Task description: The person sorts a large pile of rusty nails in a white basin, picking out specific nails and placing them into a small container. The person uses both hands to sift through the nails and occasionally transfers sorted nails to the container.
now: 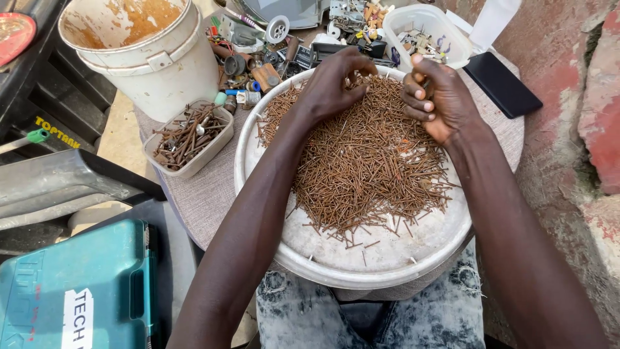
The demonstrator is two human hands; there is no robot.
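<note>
The left hand [332, 84] lies palm down on the far part of the nail heap [365, 161], its fingers [352, 64] curled and dipped into the nails; whether they pinch any cannot be told, since the fingertips are buried among them. The right hand [436, 97] hovers just beside it at the heap's far right edge, palm turned inward, fingers folded loosely toward the palm with the thumb raised; it looks to cradle something small, but what sits inside is hidden. The rusty nails spread from under both sets of fingers toward the person, thinning to scattered strays on the near, bare part of the round tray [387, 258], which rests across the knees in faded jeans [368, 317]. Just beyond the right fingers stands a white tub [452, 29] with small parts in it, and further right of them a black phone [502, 84] lies flat on the cloth. Beyond the left fingers sits a jumble of hardware [258, 64]. Left of those fingers, well apart, a small dish [188, 139] holds bigger rusty nails, and behind it stands a white bucket [148, 55] stained orange inside. Far to the near left lies a teal case [77, 291].
</note>
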